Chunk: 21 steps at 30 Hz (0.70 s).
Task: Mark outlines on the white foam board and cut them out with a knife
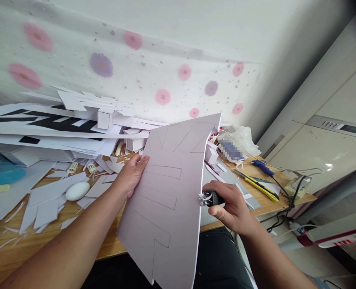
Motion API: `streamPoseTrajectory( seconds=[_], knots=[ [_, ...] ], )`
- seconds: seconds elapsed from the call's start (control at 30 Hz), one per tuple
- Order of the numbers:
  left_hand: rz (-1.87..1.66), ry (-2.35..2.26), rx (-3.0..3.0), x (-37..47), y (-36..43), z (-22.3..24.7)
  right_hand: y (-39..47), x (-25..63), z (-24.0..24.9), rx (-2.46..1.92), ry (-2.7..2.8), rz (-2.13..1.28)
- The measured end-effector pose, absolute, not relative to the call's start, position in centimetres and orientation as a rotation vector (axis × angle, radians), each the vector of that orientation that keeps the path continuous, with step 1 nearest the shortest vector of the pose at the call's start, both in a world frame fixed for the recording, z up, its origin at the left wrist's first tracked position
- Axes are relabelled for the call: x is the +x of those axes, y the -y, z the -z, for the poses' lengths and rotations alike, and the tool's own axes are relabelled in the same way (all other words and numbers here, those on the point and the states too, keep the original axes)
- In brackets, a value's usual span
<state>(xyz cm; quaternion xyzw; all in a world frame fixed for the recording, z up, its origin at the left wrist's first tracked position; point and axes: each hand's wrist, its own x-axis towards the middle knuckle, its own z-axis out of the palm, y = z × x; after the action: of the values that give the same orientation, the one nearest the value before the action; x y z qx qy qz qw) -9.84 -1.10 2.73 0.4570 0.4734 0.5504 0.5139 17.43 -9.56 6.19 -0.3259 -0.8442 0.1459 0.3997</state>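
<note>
A large white board (168,184) with pencil-drawn outlines stands tilted over my lap. My left hand (134,174) grips its left edge, thumb on the drawn face and the other fingers mostly hidden. Against the right edge of the board sits a small black tool (214,198) with a silvery head, and white shavings cling to that head. My right hand (228,202) is closed around the tool's dark body, with the thumb held below. What kind of tool it is I cannot make out.
White paper scraps (48,200) and a white egg-shaped object (77,191) lie on the wooden table (111,245) at left. Stacked cut sheets (51,124) rise behind. At right are a yellow utility knife (261,188), a blue-handled tool (262,167) with a cord, and a plastic bag (247,138).
</note>
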Motion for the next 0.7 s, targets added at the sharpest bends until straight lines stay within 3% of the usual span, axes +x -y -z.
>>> streamPoseTrajectory(
  seconds=[0.7],
  knots=[
    [-1.324, -1.126, 1.094, -10.09, 1.03, -2.95, 10.02, 17.28, -5.99, -0.832, 2.058, -0.442]
  ],
)
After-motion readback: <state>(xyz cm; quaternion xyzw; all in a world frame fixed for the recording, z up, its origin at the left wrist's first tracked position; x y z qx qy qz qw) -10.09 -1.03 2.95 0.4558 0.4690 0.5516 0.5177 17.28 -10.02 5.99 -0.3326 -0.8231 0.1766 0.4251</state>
